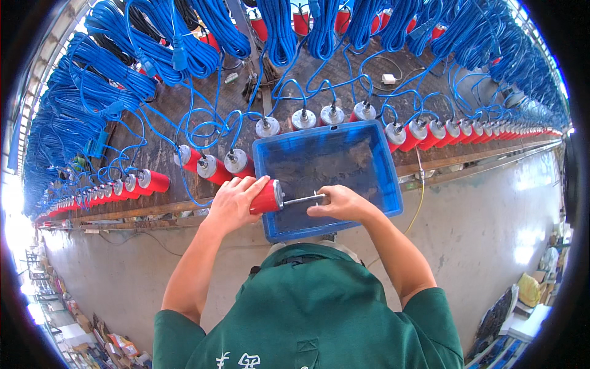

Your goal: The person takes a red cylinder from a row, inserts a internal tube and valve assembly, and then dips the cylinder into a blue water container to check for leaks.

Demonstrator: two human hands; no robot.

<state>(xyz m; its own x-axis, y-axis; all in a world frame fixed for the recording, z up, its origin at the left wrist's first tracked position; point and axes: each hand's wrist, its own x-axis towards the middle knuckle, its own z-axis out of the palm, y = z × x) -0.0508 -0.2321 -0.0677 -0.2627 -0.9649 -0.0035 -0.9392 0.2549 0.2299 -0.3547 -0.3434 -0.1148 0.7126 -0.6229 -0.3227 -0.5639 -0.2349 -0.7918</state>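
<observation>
My left hand [232, 201] is wrapped round a red cylinder [266, 198] with a silver metal end cap, held on its side over the near left part of a blue plastic bin [393, 184]. From the right, my right hand [340, 203] grips a slim metal tool [301, 200]. Its far tip reaches the capped end of the cylinder; whether it touches cannot be made out. Fingers hide part of the tool, so its exact kind does not show. Dark, shallow water or a wet bottom seems to lie inside the bin.
Capped red cylinders [214, 169] with blue cables line the bench edge [424, 161] on both sides. Several stand just behind the bin. Coiled blue cables [276, 37] hang along the back. A yellow hose [421, 184] drops from the bench; cartons and stacked goods [534, 295] lie at lower right.
</observation>
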